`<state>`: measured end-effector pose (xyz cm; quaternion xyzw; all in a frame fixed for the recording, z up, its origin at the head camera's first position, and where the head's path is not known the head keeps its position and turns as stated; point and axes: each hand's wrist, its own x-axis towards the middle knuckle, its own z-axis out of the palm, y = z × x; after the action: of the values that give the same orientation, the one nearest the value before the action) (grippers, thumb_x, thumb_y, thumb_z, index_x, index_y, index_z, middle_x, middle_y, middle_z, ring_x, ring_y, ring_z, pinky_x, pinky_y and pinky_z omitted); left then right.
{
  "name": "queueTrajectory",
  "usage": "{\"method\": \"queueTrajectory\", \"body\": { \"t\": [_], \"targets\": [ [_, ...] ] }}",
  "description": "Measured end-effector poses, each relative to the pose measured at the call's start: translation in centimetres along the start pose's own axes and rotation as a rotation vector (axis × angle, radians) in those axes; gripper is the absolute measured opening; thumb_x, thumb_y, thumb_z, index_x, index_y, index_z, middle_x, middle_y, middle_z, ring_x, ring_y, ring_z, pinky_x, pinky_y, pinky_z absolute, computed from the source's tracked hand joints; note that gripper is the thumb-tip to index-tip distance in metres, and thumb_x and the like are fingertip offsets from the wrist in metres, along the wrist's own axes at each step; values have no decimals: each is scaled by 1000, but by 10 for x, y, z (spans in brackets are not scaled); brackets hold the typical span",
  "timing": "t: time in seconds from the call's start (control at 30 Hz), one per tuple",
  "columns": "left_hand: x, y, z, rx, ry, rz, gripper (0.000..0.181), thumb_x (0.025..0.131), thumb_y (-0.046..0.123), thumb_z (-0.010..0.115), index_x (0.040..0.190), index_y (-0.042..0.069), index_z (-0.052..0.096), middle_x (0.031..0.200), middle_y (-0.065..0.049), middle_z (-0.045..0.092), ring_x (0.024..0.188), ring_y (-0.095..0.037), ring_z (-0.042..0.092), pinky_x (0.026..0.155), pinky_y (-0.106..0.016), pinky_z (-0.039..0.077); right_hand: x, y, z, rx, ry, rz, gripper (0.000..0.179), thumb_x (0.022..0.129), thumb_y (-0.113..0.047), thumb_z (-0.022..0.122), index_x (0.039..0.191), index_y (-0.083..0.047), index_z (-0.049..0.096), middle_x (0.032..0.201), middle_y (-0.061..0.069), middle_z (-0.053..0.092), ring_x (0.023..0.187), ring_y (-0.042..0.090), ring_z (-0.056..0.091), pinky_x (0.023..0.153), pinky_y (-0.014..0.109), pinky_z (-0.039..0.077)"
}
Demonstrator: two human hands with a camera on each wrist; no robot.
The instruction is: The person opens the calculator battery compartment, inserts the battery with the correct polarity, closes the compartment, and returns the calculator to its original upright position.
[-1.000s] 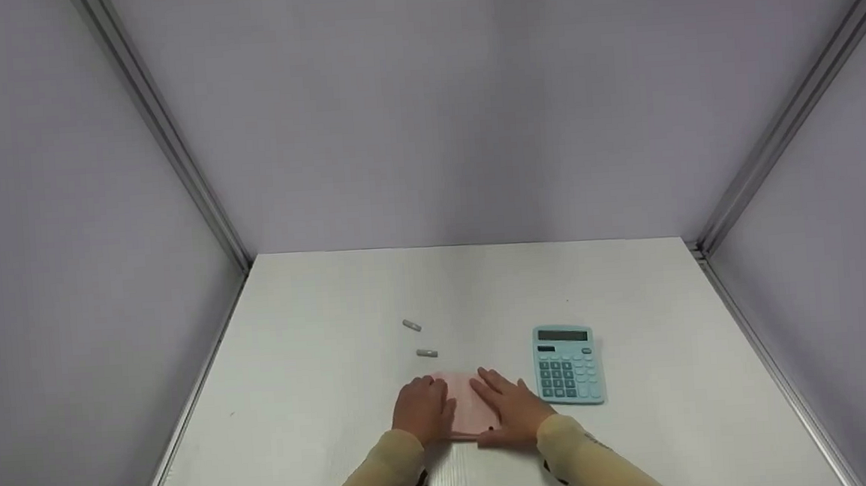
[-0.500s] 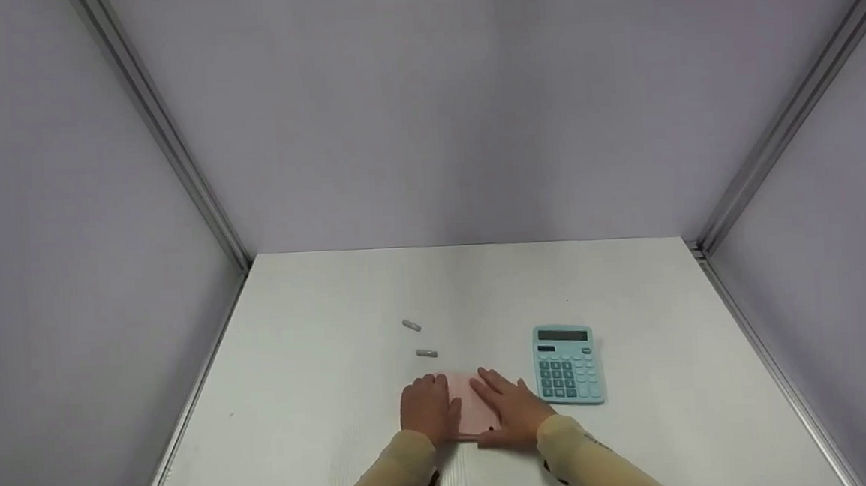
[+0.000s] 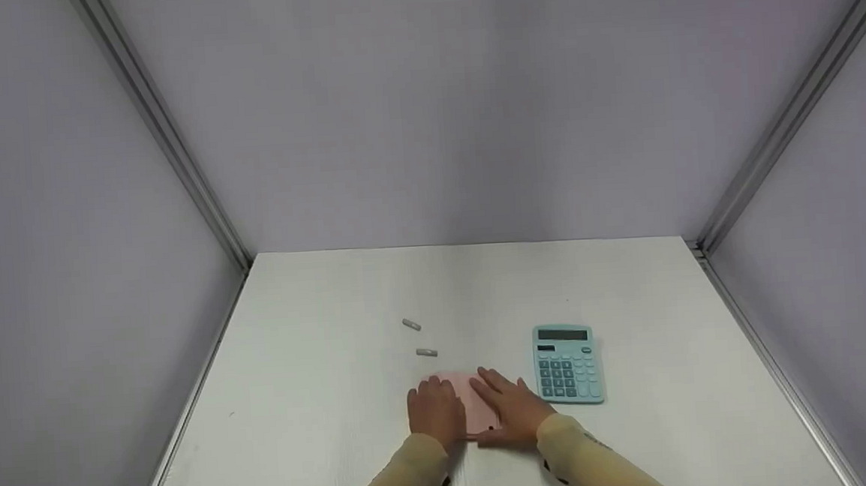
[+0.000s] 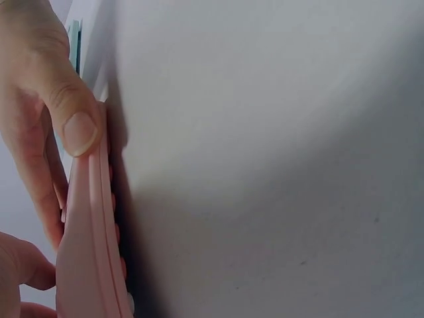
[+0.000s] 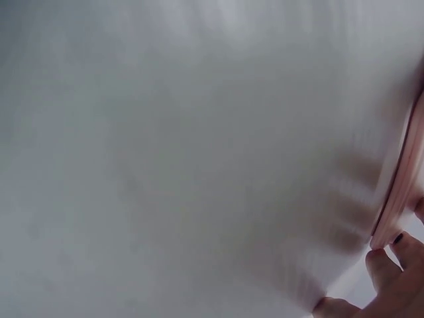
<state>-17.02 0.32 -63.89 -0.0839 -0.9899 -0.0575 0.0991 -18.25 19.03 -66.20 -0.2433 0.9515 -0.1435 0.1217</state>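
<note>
A pink calculator (image 3: 477, 405) lies with its key side toward the table; in the left wrist view its pink back and edge (image 4: 81, 265) show, with keys along the underside. My left hand (image 3: 436, 411) rests over its left part, fingers pointing away from me. My right hand (image 3: 517, 411) holds the right side, thumb at the near edge and fingers spread toward the far edge. From the left wrist, the right thumb (image 4: 81, 129) presses that near edge. In the right wrist view, fingers (image 5: 384, 268) meet the calculator's end. The palms hide much of it.
Two small grey cylinders (image 3: 426, 352), battery-like, lie just beyond the pink calculator. A light blue calculator (image 3: 567, 364) sits face up close to my right hand. The white table (image 3: 309, 311) is bounded by grey panels at the back and both sides.
My left hand has shifted to the right across the pink calculator, its thumb now closer in. The right hand, the blue calculator and the grey cylinders have stayed in place.
</note>
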Motion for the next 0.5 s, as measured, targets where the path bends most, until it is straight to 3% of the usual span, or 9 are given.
{"method": "queueTrajectory", "body": {
  "t": [0.23,0.5],
  "targets": [
    [0,2,2,9,37,12,25,86,27,65,90,3,68,85,-9,60,81,-25,60,77,-42,52,2,4,3,20,1,-1,103,71,-82,54,154,-36,14,161,-12,6,147,16,9,115,54,17],
    [0,3,5,26,90,57,18,85,18,62,82,2,70,82,-11,63,83,-28,61,90,-44,48,4,5,7,14,16,-7,104,70,-84,52,153,-37,14,161,-11,8,146,15,10,115,55,18]
  ]
}}
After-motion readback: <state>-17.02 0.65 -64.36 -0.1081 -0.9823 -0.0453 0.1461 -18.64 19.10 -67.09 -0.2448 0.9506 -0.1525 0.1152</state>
